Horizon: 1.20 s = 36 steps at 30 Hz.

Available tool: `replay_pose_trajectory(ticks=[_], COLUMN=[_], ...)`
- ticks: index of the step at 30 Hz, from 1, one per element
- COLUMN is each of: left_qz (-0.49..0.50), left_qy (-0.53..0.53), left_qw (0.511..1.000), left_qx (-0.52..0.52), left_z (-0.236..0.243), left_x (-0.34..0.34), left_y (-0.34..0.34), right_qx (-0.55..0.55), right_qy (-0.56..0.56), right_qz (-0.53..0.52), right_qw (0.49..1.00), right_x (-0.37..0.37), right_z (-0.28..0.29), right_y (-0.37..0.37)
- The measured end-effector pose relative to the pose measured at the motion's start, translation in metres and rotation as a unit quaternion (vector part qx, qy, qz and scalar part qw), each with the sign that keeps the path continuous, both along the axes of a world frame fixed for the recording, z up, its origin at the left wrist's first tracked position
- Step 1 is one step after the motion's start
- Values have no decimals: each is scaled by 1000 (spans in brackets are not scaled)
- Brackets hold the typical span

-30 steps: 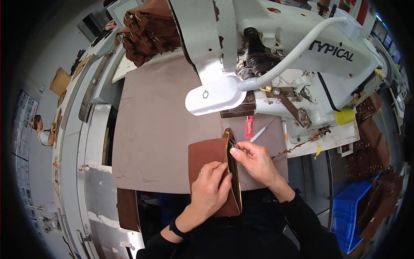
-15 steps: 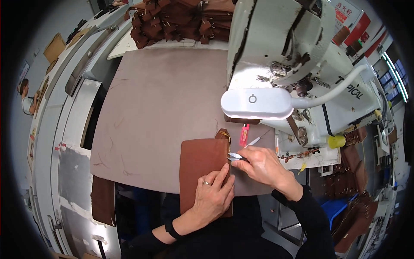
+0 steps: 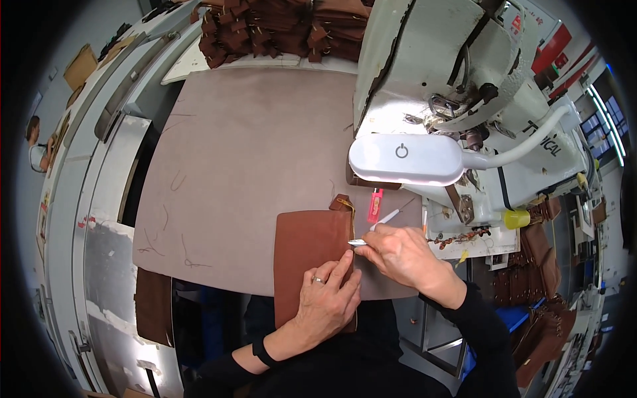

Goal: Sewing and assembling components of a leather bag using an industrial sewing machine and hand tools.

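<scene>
A brown leather piece [image 3: 312,245] lies over the table's near edge, its lower end toward my lap. At its top right corner sticks out a small brown tab [image 3: 341,201] with a yellow-gold strip that looks like a zip. My left hand [image 3: 327,295] rests on the leather, fingers stretched out, index fingertip near the right edge. In my right hand [image 3: 405,255] are small thread snips [image 3: 357,243], their blades together at that edge, just above my left index finger. A pink lighter [image 3: 374,205] and a white-handled pointed tool [image 3: 388,217] lie beyond my right hand.
A sewing machine [image 3: 424,79] stands at the right, with a white lamp [image 3: 406,159] over its front. Stacked brown leather pieces [image 3: 279,30] line the table's back. Loose threads lie on the grey tabletop [image 3: 245,146]. A yellow cup [image 3: 516,219] hangs by the machine.
The snips' blades have closed together; they were apart before. My view has shifted slightly. Both hands stay at nearly the same place on the leather.
</scene>
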<state>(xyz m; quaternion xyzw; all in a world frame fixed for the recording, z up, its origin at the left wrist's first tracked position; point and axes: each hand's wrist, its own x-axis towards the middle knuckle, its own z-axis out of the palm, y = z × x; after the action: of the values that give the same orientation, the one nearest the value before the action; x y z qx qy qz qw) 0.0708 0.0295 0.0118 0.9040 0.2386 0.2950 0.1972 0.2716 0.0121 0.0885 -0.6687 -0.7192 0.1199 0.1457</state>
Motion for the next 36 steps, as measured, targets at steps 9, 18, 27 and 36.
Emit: replay_pose_trajectory(ticks=[9,18,27,36], left_qz=[5,60,42,65], left_qy=[-44,-81,159,94], left_qw=[999,974,936,911], left_qx=[-4,-201,-313,-396], left_z=[-4,34,55,34], left_x=[-12,0,6,-35], left_y=[-3,77,93,86], right_qx=[45,126,167,193], right_qy=[156,422,228,284], right_qz=[-111,-182,-72,-11], right_qw=[980,879,957,939], right_x=[6,-74,-108,-121], right_z=[-19,-82,-88,-90], right_y=[-10,-26,-50,-53])
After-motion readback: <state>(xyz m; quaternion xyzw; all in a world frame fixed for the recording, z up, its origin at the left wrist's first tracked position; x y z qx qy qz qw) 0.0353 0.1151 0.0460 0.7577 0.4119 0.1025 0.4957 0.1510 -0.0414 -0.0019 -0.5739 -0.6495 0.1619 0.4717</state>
